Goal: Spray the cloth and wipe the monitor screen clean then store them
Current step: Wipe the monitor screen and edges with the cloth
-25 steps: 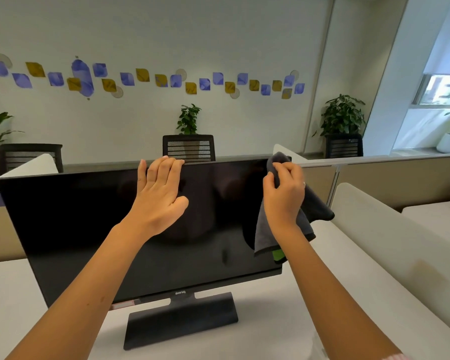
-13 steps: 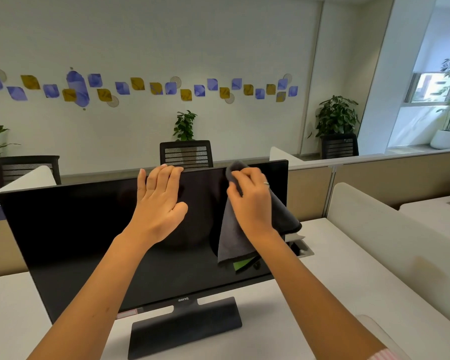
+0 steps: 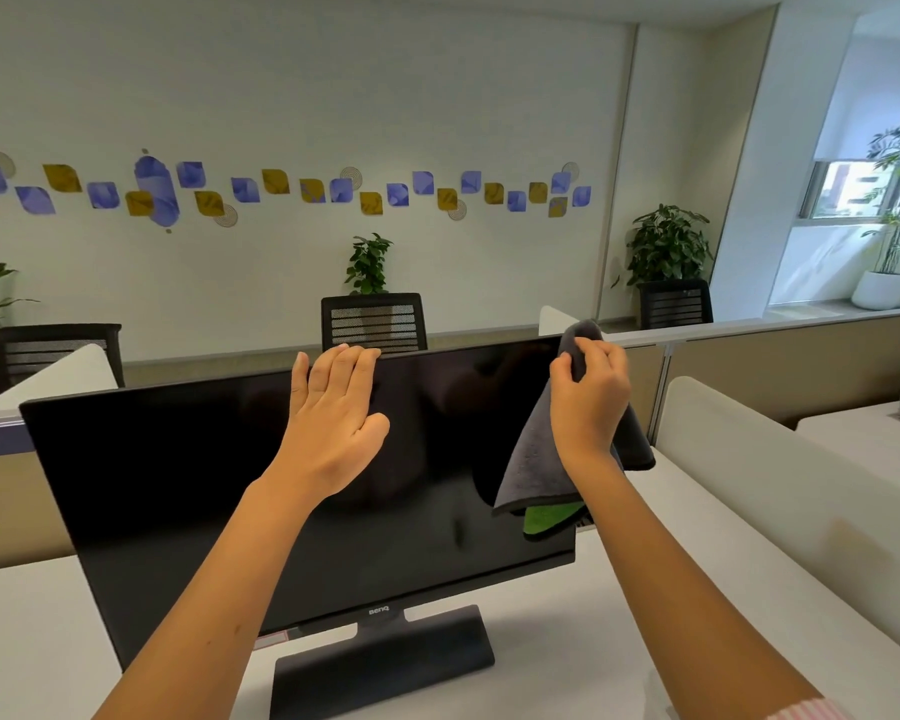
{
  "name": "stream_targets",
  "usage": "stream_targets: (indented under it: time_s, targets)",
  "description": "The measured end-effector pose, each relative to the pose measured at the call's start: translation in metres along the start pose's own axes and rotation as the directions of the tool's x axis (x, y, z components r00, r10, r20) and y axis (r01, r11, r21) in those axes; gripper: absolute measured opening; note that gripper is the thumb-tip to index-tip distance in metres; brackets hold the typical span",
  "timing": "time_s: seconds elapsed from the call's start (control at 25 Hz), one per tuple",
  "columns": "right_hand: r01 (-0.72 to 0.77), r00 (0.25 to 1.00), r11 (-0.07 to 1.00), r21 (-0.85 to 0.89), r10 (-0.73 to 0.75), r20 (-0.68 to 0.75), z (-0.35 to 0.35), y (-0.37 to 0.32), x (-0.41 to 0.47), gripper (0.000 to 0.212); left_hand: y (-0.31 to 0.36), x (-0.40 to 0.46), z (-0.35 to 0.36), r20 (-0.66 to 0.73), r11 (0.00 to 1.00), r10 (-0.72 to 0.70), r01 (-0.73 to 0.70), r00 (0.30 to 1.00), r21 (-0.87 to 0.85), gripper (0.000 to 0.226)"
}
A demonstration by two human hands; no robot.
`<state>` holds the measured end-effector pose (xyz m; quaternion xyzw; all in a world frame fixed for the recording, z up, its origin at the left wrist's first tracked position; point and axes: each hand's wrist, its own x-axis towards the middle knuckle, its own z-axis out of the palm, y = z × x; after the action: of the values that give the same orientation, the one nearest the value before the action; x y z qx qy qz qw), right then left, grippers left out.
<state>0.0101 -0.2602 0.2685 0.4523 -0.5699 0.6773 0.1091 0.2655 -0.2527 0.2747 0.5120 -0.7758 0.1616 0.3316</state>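
**deskguy:** So, grip check first. The right hand (image 3: 588,402) is pinched shut on the cloth (image 3: 536,459), thumb and fingers bunching the grey fabric at the monitor (image 3: 230,485)'s top right corner. The rest of the cloth hangs down over the right side of the screen, and a green patch peeks out at its bottom edge.

**pixelwipe:** And the other hand?

**deskguy:** The left hand (image 3: 333,418) is open and holds nothing. Fingers are straight and together, thumb splayed to the right, fingertips up at the monitor's top edge around the middle. Can't tell if the palm is pressing on the glass or just in front of it.

**pixelwipe:** Counts?

**deskguy:** One monitor, one cloth, two hands. The monitor is black with the screen dark, standing on its flat stand (image 3: 385,662) on the white desk (image 3: 619,589). Further back I count three mesh office chairs (image 3: 374,322) beyond the partition, and four potted plants (image 3: 666,246) along the far wall and window.

**pixelwipe:** Arm pose?

**deskguy:** Both forearms are bare and reach up and away from the near edge. The left runs from bottom left toward the middle of the screen, and the right runs from bottom right up to that corner, wrist bent a bit inward. A pink striped sleeve (image 3: 806,711) shows at the bottom right.
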Motion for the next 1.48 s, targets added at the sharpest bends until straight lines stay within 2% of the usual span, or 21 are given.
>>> stream_targets:
  time_s: [0.28, 0.44, 0.6, 0.72, 0.8, 0.84, 0.96, 1.04, 1.2, 1.48]
  targets:
    - [0.011, 1.000, 1.000, -0.004, -0.011, 0.023, 0.012, -0.020, -0.016, 0.027, -0.016, -0.009, -0.014, -0.028, 1.000, 0.001, 0.000, 1.000, 0.024, 0.060]
    - [0.048, 0.998, 0.999, 0.004, -0.048, 0.042, 0.025, -0.042, -0.037, 0.025, -0.066, -0.042, -0.034, -0.107, 0.990, -0.133, 0.138, 0.985, 0.042, 0.071]
    - [0.119, 0.989, 0.993, 0.020, -0.120, 0.080, 0.043, -0.070, -0.067, 0.024, -0.122, -0.090, -0.055, -0.239, 0.937, -0.348, 0.333, 0.906, -0.103, 0.076]
    - [0.145, 0.985, 0.988, 0.047, -0.148, 0.092, 0.058, -0.092, -0.089, 0.026, -0.153, -0.112, -0.059, -0.222, 0.804, -0.568, 0.477, 0.793, -0.355, 0.073]
    - [0.167, 0.979, 0.984, 0.067, -0.173, 0.106, 0.069, -0.109, -0.106, 0.026, -0.168, -0.118, -0.061, -0.075, 0.611, -0.695, 0.533, 0.715, -0.585, 0.070]
    - [0.183, 0.975, 0.980, 0.075, -0.190, 0.113, 0.074, -0.118, -0.114, 0.026, -0.174, -0.121, -0.061, 0.023, 0.499, -0.712, 0.529, 0.702, -0.686, 0.067]
    - [0.236, 0.959, 0.967, 0.100, -0.249, 0.139, 0.090, -0.145, -0.136, 0.025, -0.182, -0.131, -0.061, 0.264, 0.212, -0.666, 0.517, 0.697, -0.829, 0.066]
    - [0.281, 0.942, 0.954, 0.106, -0.295, 0.157, 0.100, -0.161, -0.149, 0.025, -0.183, -0.132, -0.065, 0.355, 0.106, -0.635, 0.532, 0.687, -0.840, 0.065]
    - [0.371, 0.898, 0.917, 0.146, -0.394, 0.196, 0.121, -0.195, -0.179, 0.021, -0.189, -0.128, -0.079, 0.444, 0.046, -0.532, 0.548, 0.721, -0.835, 0.056]
    - [0.443, 0.832, 0.878, 0.181, -0.478, 0.281, 0.164, -0.256, -0.237, 0.021, -0.205, -0.135, -0.082, 0.460, -0.002, -0.397, 0.500, 0.794, -0.866, 0.061]
